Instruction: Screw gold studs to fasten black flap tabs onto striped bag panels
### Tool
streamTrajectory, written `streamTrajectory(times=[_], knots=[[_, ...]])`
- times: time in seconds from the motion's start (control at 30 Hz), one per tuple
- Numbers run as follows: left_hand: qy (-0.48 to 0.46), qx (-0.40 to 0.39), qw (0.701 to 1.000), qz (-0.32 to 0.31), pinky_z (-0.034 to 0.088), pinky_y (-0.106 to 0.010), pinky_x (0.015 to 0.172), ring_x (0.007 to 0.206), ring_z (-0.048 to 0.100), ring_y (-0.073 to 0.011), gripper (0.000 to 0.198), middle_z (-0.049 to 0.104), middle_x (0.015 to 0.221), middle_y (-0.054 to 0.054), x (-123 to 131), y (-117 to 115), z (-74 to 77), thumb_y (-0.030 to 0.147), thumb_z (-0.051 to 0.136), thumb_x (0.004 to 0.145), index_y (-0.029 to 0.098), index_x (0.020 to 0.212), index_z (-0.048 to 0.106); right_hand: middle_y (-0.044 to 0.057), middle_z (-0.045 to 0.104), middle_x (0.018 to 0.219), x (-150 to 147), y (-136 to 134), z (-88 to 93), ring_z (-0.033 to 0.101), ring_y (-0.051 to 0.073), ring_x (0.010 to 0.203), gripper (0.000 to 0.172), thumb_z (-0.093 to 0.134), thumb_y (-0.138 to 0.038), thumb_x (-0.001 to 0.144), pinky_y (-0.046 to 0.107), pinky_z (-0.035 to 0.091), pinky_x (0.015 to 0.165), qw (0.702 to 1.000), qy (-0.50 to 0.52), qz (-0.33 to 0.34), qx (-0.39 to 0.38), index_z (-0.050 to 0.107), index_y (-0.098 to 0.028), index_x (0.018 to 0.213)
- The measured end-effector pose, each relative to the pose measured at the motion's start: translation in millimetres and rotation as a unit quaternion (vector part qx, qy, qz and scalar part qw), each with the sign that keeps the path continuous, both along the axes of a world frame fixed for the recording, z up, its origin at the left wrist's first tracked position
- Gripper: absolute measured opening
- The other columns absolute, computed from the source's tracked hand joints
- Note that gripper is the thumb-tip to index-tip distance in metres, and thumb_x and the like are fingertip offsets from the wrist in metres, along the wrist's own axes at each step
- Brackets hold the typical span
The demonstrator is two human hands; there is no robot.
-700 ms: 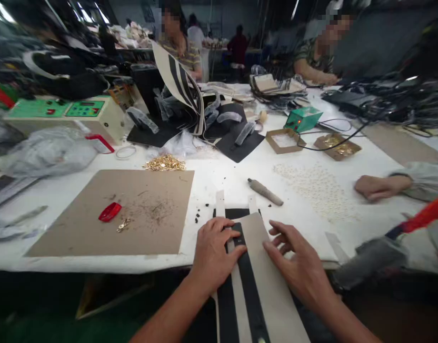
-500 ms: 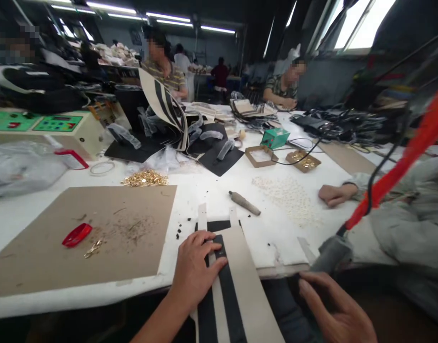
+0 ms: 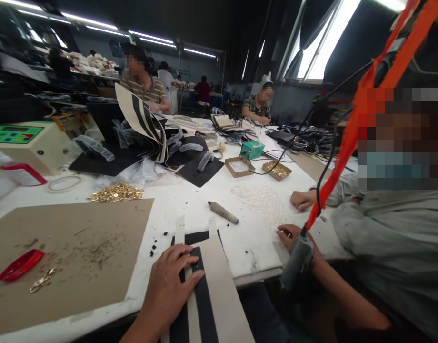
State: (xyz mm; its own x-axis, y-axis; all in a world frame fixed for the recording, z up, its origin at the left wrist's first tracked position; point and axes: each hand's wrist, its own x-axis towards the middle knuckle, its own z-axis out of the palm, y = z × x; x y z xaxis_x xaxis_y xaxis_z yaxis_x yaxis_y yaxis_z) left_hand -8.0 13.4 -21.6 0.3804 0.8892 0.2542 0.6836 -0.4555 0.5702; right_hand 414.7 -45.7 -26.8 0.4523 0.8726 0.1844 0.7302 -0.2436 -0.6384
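My left hand (image 3: 169, 283) lies flat, fingers spread, on a beige and black striped piece (image 3: 212, 295) that hangs over the table's near edge. My right hand (image 3: 288, 234) is out to the right at the table edge. Its fingers curl round the top of a grey tool handle (image 3: 296, 262) that hangs from an orange cord (image 3: 347, 138). A small grey punch (image 3: 223, 212) lies on the white table (image 3: 190, 200) just beyond the striped piece.
A brown cardboard sheet (image 3: 79, 247) with a red clip (image 3: 21, 265) lies at left, with a heap of gold rivets (image 3: 115, 192) behind it. A co-worker in a grey sleeve sits close at right, one hand (image 3: 303, 200) on the table. Small trays (image 3: 240, 166), a green box (image 3: 252, 149) and a control unit (image 3: 29, 143) stand further back.
The view has swung right. My right hand left the striped piece, moved right and closed on the hanging grey tool. My left hand stayed pressed on the piece.
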Motion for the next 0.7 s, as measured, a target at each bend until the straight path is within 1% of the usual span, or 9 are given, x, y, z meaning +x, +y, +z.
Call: streamTrajectory(times=[0.1,0.23,0.3,0.37,0.53,0.7], knots=[[-0.004,0.002,1.0,0.004,0.047,-0.06,0.108,0.127,0.059,-0.0336,0.02,0.072,0.127,0.0,0,-1,-2.9,0.038,0.08,0.079,0.035,0.099,0.079,0.008,0.076,0.084,7,9,-17.4,0.069,0.026,0.078,0.03,0.062,-0.047,0.074,0.038,0.054,0.078,0.999,-0.016,0.01,-0.029,0.077,-0.022,0.083],[-0.009,0.005,1.0,-0.001,0.047,-0.06,0.108,0.127,0.059,-0.0334,0.019,0.072,0.127,-0.001,1,0,-3.2,0.037,0.081,0.079,0.034,0.098,0.079,0.007,0.074,0.076,17,11,-25.8,0.068,0.025,0.072,0.035,0.059,-0.049,0.074,0.035,0.053,0.07,0.998,-0.021,-0.007,-0.06,0.076,-0.021,0.086],[-0.008,0.004,1.0,-0.002,0.047,-0.059,0.108,0.127,0.058,-0.0335,0.019,0.072,0.127,-0.001,2,0,-2.7,0.037,0.081,0.079,0.034,0.098,0.079,0.006,0.073,0.072,19,11,-26.5,0.068,0.025,0.069,0.04,0.058,-0.053,0.076,0.034,0.053,0.066,0.997,-0.021,-0.02,-0.072,0.075,-0.02,0.09],[-0.006,0.0,1.0,-0.002,0.047,-0.06,0.107,0.127,0.058,-0.0338,0.019,0.072,0.127,-0.001,2,-1,-2.4,0.036,0.081,0.079,0.034,0.098,0.079,0.006,0.073,0.072,21,11,-26.0,0.068,0.024,0.069,0.043,0.057,-0.054,0.077,0.034,0.052,0.064,0.996,-0.023,-0.026,-0.085,0.075,-0.019,0.093],[-0.016,-0.002,1.0,0.0,0.046,-0.059,0.108,0.127,0.057,-0.0333,0.02,0.072,0.127,-0.001,2,-4,-0.7,0.033,0.083,0.079,0.033,0.099,0.078,0.007,0.078,0.081,22,9,-21.3,0.072,0.025,0.077,0.039,0.056,-0.051,0.078,0.032,0.054,0.069,0.992,-0.038,-0.012,-0.117,0.077,-0.02,0.087],[-0.016,-0.022,1.0,0.002,0.045,-0.057,0.108,0.126,0.058,-0.0325,0.022,0.072,0.125,-0.002,4,-8,8.7,0.028,0.085,0.076,0.031,0.097,0.078,0.006,0.08,0.084,25,6,-14.2,0.074,0.026,0.08,0.038,0.059,-0.053,0.076,0.032,0.055,0.071,0.988,-0.057,-0.004,-0.144,0.08,-0.022,0.085]])
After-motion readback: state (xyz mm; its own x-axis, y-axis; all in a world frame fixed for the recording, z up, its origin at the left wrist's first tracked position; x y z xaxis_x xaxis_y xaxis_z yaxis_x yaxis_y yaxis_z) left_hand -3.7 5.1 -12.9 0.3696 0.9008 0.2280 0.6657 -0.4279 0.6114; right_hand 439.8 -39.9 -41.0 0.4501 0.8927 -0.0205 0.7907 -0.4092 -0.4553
